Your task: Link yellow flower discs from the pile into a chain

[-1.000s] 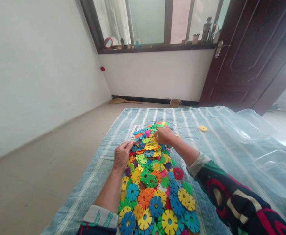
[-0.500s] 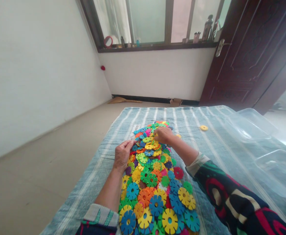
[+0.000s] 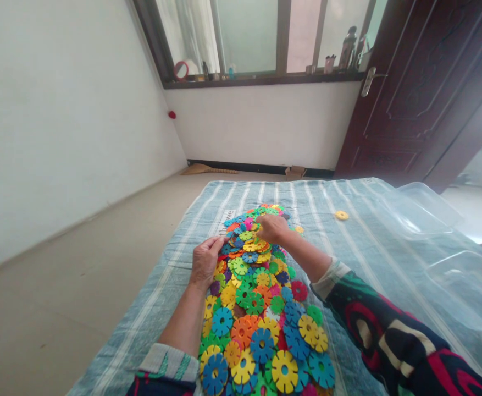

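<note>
A long heap of notched plastic snowflake discs (image 3: 249, 300) in blue, yellow, green, orange and red runs down the striped cloth in front of me. At the heap's left edge, my left hand (image 3: 206, 263) has thumb and fingers pressed together, the tips against the outer discs. What they pinch, if anything, is hidden. My right hand (image 3: 272, 228) reaches over the far part of the heap, back of the hand up and fingers curled down among yellow discs. The fingertips are mostly hidden, so what they grip cannot be made out.
The heap lies on a blue-and-white striped cloth (image 3: 364, 264). A single yellow disc (image 3: 341, 215) lies apart, right of the heap. Two clear plastic containers stand at the right, a far one (image 3: 420, 212) and a nearer one (image 3: 467, 291). Beyond are a windowed wall and a dark red door (image 3: 414, 93).
The view has shifted very slightly. My right hand has barely moved over the far discs; my left hand stays at the heap's left edge.
</note>
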Motion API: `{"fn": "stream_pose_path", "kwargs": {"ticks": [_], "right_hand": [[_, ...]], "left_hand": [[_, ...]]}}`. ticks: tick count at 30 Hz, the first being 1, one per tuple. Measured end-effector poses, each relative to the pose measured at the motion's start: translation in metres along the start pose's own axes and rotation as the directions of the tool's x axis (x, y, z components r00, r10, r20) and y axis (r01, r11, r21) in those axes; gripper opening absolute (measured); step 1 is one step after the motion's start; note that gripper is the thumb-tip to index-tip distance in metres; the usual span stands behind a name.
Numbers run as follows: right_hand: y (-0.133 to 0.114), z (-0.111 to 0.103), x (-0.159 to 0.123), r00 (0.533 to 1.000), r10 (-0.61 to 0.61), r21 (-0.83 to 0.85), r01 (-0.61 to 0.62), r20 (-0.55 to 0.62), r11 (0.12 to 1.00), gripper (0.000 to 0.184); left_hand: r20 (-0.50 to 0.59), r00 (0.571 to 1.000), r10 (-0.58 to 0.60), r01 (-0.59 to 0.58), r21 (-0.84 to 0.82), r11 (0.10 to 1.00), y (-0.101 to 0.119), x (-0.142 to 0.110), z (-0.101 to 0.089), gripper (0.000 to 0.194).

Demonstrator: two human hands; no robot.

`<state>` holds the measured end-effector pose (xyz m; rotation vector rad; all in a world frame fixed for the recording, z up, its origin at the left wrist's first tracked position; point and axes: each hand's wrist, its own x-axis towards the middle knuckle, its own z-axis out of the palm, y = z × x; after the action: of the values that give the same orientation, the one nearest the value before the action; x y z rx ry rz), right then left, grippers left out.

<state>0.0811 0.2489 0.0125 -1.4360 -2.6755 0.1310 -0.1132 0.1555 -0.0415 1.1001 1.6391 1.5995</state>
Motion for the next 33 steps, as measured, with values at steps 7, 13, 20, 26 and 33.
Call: {"fn": "stream_pose_path", "kwargs": {"ticks": [7,13,20,26,33], "right_hand": [[-0.01,-0.001,0.005,0.999,0.003,-0.019,-0.002,0.039,1.0,0.033],[-0.014,0.001,0.007,0.999,0.03,-0.017,-0.029,0.042,0.999,0.029],[0.013,-0.006,-0.001,1.0,0.008,0.073,-0.009,0.007,0.997,0.047],[0.028,-0.013,-0.015,0.987,-0.139,0.214,0.119,0.081,0.97,0.049],[0.025,-0.013,-0.021,0.98,-0.188,0.184,0.173,0.069,0.968,0.047]], "left_hand": [[-0.008,1.0,-0.011,0.011,0.001,1.0,0.001,-0.001,0.002,0.039],[0.009,1.0,0.0,0.0,-0.021,1.0,0.001,-0.001,0.001,0.037],[-0.008,1.0,-0.018,0.018,-0.018,1.0,0.005,-0.003,0.002,0.038],[-0.004,1.0,-0.007,0.007,-0.003,1.0,0.004,-0.002,0.0,0.034],[-0.009,1.0,0.016,-0.015,0.021,1.0,0.005,-0.002,0.001,0.03]]}}
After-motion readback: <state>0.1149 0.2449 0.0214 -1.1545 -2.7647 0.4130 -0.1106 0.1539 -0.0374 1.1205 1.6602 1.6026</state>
